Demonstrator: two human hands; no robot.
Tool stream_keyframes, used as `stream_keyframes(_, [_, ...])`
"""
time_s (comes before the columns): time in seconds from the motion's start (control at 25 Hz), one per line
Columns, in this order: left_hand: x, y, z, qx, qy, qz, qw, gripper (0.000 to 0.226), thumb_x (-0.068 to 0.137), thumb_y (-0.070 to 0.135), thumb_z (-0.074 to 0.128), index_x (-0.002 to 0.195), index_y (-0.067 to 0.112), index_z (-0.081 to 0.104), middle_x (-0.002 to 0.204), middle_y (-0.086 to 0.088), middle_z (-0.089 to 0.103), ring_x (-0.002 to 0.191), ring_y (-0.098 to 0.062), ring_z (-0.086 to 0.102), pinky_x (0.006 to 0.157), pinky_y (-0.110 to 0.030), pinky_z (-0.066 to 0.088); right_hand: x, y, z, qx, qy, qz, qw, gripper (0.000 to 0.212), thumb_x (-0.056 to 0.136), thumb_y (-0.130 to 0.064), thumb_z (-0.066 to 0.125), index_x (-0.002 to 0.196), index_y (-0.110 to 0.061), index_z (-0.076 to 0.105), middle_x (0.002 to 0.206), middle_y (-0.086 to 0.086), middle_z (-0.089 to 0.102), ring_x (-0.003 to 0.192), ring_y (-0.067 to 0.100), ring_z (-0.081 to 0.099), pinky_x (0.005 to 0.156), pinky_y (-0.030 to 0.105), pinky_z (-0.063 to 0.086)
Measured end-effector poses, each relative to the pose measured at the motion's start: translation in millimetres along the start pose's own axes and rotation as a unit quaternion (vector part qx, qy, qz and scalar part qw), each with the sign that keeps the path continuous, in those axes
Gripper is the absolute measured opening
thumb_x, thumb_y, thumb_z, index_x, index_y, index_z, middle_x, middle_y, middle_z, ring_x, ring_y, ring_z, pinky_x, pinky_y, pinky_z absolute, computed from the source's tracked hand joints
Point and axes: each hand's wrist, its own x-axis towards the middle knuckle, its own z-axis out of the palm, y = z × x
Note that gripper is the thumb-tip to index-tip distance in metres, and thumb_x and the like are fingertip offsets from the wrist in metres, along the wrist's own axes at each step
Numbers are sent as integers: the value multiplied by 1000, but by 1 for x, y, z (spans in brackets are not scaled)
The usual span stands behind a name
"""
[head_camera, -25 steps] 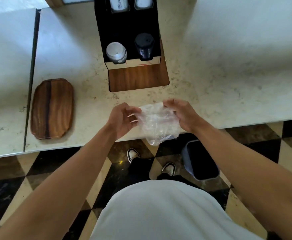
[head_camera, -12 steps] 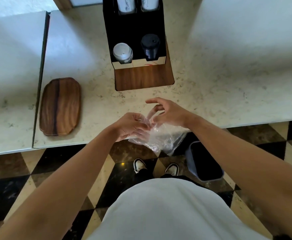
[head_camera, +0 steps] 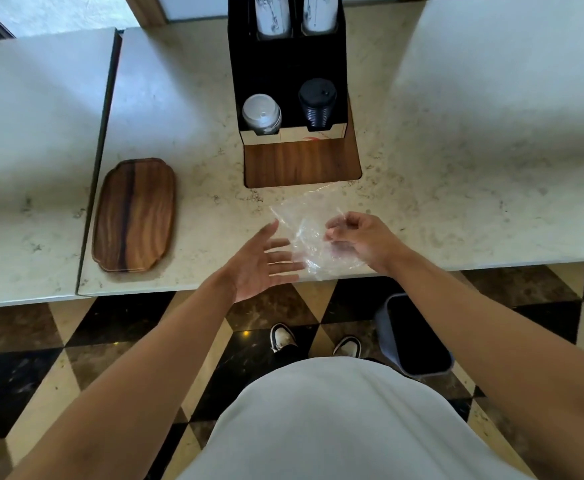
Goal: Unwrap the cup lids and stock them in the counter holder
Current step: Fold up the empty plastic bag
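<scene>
The clear plastic wrap (head_camera: 313, 237) now hangs over the near edge of the bench (head_camera: 456, 168), just in front of the holder's wooden base. Half a second ago it was a bunched-up lump lower down, past the bench edge; now it is spread out wider and higher. The right hand (head_camera: 363, 242) pinches the wrap with curled fingers, so its grip is closed on the plastic. The left hand (head_camera: 264, 263) has let go. Its fingers are straight and spread, palm up, with the tips just beside the wrap, so its grip is open. Before, this hand was curled into the plastic.

Behind the wrap stands the black counter holder (head_camera: 287, 67). In its front left slot sits a stack of clear lids (head_camera: 262, 114). In its front right slot sits a stack of black lids (head_camera: 317, 103). Two stacks of paper cups (head_camera: 294, 12) stick out of the back slots.

A wooden tray (head_camera: 134, 216) lies on the bench, well to the left. A dark bin (head_camera: 415, 336) stands on the checkered floor under the right arm.
</scene>
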Motion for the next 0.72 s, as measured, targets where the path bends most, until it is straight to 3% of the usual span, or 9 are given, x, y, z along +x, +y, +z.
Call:
stream_keyframes(0.08, [1, -6, 8, 9, -7, 12, 1000, 66, 91, 50, 69, 137, 5, 54, 131, -23, 66, 119, -41, 65, 98, -51, 55, -1, 6, 3, 14, 18, -5, 1000, 12, 87, -8, 79, 98, -13, 75, 101, 14, 77, 93, 24, 74, 79, 32, 61])
stream_keyframes(0.2, [5, -5, 20, 27, 45, 49, 997, 39, 93, 19, 71, 126, -1, 63, 112, -20, 73, 95, -35, 74, 80, -42, 62, -6, 10, 7, 4, 19, 1, 1000, 13, 86, -8, 80, 96, -14, 75, 98, 12, 76, 86, 20, 73, 76, 30, 60])
stream_keyframes(0.32, [9, -3, 22, 53, 92, 65, 992, 21, 95, 3, 65, 115, 1, 69, 99, -17, 76, 79, -31, 73, 72, -40, 63, -8, 13, 3, 8, 22, -6, 1000, 8, 88, -14, 78, 96, -15, 75, 95, 10, 78, 80, 18, 73, 66, 24, 58])
stream_keyframes(0.4, [8, -3, 21, 67, 105, 77, 989, 22, 94, -1, 66, 115, 5, 70, 93, -15, 76, 76, -31, 72, 68, -39, 63, -9, 16, -1, -12, 9, -11, 1000, 9, 89, -27, 77, 95, -20, 77, 88, 5, 77, 73, 15, 70, 56, 21, 53])
stream_keyframes(0.52, [6, -2, 19, 70, 118, 96, 986, 22, 93, -2, 68, 111, 9, 75, 94, -16, 75, 71, -30, 72, 64, -40, 64, -9, 22, -10, -5, -39, -17, 999, 21, 90, -34, 76, 110, -26, 77, 89, 8, 73, 70, 19, 66, 58, 27, 56])
stream_keyframes(0.64, [4, 1, 17, 39, 108, 110, 987, 25, 94, -2, 66, 117, 5, 74, 95, -19, 72, 65, -27, 65, 63, -39, 65, -9, 23, -18, 102, -91, -17, 991, 31, 94, -19, 73, 125, -21, 72, 88, 14, 68, 66, 20, 64, 62, 32, 56])
stream_keyframes(0.72, [4, 2, 17, 2, 89, 116, 989, 29, 96, -6, 60, 122, 0, 70, 90, -18, 71, 61, -23, 62, 58, -34, 63, -9, 23, -19, 169, -96, -11, 981, 26, 97, -6, 66, 119, -16, 75, 89, 13, 71, 66, 20, 67, 62, 31, 58])
